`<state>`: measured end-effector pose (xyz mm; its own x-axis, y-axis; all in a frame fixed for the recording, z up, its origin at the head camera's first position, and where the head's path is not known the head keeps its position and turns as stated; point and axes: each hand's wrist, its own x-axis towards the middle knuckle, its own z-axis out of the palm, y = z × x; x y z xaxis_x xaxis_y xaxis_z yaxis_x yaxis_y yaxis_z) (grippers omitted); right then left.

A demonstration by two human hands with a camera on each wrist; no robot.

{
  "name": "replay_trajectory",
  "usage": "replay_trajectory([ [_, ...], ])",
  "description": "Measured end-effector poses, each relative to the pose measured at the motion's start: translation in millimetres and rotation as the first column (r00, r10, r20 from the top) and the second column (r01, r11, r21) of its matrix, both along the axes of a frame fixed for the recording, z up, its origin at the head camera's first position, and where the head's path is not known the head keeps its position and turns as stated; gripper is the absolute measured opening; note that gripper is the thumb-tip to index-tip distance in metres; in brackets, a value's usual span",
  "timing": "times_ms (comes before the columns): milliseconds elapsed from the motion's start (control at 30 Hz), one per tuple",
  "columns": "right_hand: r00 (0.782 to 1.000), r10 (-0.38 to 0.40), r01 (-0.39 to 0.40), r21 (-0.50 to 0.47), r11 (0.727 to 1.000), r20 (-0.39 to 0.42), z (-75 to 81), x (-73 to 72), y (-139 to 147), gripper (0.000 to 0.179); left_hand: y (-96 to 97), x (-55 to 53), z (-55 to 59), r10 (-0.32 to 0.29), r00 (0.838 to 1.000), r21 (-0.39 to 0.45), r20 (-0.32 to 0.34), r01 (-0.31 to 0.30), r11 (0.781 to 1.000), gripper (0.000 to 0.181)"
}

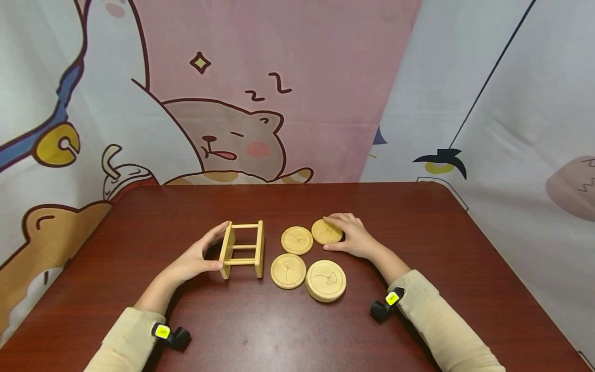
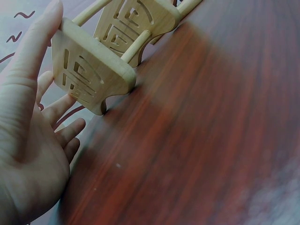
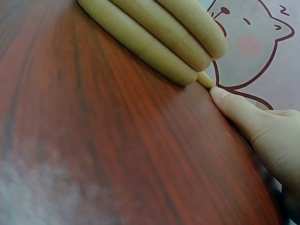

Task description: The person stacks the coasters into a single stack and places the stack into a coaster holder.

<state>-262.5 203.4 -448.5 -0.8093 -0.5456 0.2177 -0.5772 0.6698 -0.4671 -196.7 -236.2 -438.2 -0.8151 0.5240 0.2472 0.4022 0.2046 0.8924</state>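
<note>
My left hand (image 1: 192, 261) holds the left side panel of a small wooden coaster rack (image 1: 229, 253), with the thumb at its near end and the fingers at its far end. Cut-out slots mark the panel of the rack (image 2: 89, 75) in the left wrist view. My right hand (image 1: 350, 236) grips the edge of the far-right round wooden coaster (image 1: 325, 232), which lies flat on the table. In the right wrist view, the thumb (image 3: 234, 105) touches that coaster's rim, and the rest of the coaster is mostly hidden.
Beside the held coaster lies another coaster (image 1: 296, 241), and a third coaster (image 1: 288, 271) sits nearer. A coaster stack (image 1: 326, 281) stands at the near right. The dark red table (image 1: 241, 320) ends at a printed cloth (image 1: 325, 103) behind.
</note>
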Motion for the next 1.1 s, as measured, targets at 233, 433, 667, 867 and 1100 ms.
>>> replay_trajectory([
  [233, 1.000, 0.000, 0.000, -0.031, 1.000, -0.003, 0.0, 1.3, 1, 0.077, 0.8, -0.1, 0.2, -0.002, 1.000, -0.005, -0.012, 0.002, 1.000, 0.094],
  [433, 1.000, -0.006, 0.006, -0.032, 0.999, -0.003, 0.7, 2.8, 2, 0.076, 0.5, -0.3, -0.2, 0.003, 1.000, -0.013, 0.000, -0.003, 1.000, 0.095],
  [667, 0.999, -0.012, 0.010, -0.040, 0.999, -0.037, 2.9, 4.4, 3, 0.076, 0.3, -0.1, -1.2, 0.013, 1.000, -0.014, 0.009, -0.013, 1.000, 0.095],
  [867, 0.998, -0.010, 0.006, -0.060, 0.998, -0.069, 5.9, 7.4, 3, 0.075, -0.4, -1.2, -1.8, 0.002, 1.000, -0.011, 0.001, -0.002, 1.000, 0.095],
  [1100, 0.995, 0.001, -0.011, -0.102, 0.995, -0.103, 11.1, 12.5, 3, 0.074, -0.4, -1.3, -1.0, 0.002, 1.000, 0.006, 0.010, -0.002, 1.000, 0.095],
])
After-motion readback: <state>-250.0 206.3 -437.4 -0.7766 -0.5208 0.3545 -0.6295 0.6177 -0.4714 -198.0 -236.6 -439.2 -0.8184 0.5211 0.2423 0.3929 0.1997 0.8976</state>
